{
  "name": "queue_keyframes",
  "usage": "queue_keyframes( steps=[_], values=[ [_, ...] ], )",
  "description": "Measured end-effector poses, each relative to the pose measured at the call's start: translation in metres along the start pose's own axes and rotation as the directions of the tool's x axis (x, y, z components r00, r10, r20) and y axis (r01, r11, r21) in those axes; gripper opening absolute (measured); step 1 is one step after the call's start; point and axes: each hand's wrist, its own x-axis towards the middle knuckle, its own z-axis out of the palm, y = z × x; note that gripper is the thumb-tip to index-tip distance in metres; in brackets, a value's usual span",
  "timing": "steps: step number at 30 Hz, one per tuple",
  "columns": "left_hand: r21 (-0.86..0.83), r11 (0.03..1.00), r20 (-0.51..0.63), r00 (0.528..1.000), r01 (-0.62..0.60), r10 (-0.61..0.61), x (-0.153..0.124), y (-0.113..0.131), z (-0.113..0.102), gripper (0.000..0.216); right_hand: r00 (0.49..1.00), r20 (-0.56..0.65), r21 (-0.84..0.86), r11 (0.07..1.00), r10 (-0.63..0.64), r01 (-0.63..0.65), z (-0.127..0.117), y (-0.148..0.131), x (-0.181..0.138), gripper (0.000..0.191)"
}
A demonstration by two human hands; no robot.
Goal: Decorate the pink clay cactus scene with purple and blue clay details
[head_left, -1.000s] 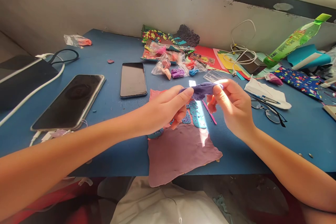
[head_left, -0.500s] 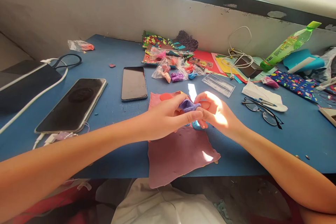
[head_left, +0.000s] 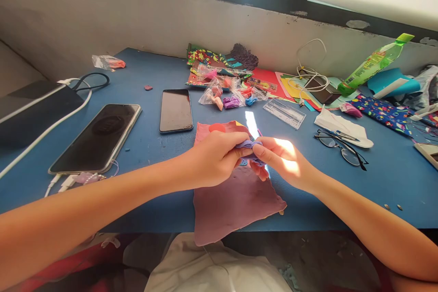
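Note:
Between my two hands is a lump of purple-blue modelling clay (head_left: 247, 144), pinched and folded. My left hand (head_left: 219, 157) closes on its left side, thumb and fingers pressed in. On the other side my right hand (head_left: 282, 159) grips the clay with thumb and fingertips, partly in bright sunlight. Both hands are held above a flat mauve clay sheet (head_left: 232, 210), whose near edge hangs past the table edge. A red-orange disc (head_left: 216, 127) lies at the sheet's far end. Small blue dotted pieces (head_left: 243, 162) show just under my fingers, mostly hidden.
Two phones, one black (head_left: 176, 110) and one larger in a clear case (head_left: 97, 137), lie left on the blue table (head_left: 143, 210). Bagged clay (head_left: 232, 101), a clear ruler (head_left: 284, 113), eyeglasses (head_left: 342, 148) and a tilted green bottle (head_left: 376, 64) sit behind and right.
My left fingers have curled inward and the thumb has shifted onto the clay. The clay is more folded and squeezed; my right thumb now presses on it.

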Motion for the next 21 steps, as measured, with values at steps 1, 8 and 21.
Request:
queue_keyframes(
  steps=[1, 8, 21],
  values=[
    [-0.016, 1.0, -0.009, 1.0, 0.009, -0.009, 0.0, 0.001, 0.0, 0.022, 0.999, -0.023, -0.001, 1.0, -0.024, 0.024, -0.001, 0.0, 0.0, 0.039],
    [-0.282, 0.947, -0.039, 0.984, 0.153, -0.171, 0.005, 0.001, -0.001, 0.011, 0.955, -0.237, -0.283, 0.953, -0.181, 0.11, -0.01, -0.001, 0.008, 0.042],
    [-0.518, 0.843, -0.029, 0.982, 0.143, -0.185, 0.009, 0.003, -0.003, 0.003, 0.89, -0.29, -0.304, 0.915, -0.352, 0.263, -0.017, 0.01, 0.014, 0.035]
  ],
)
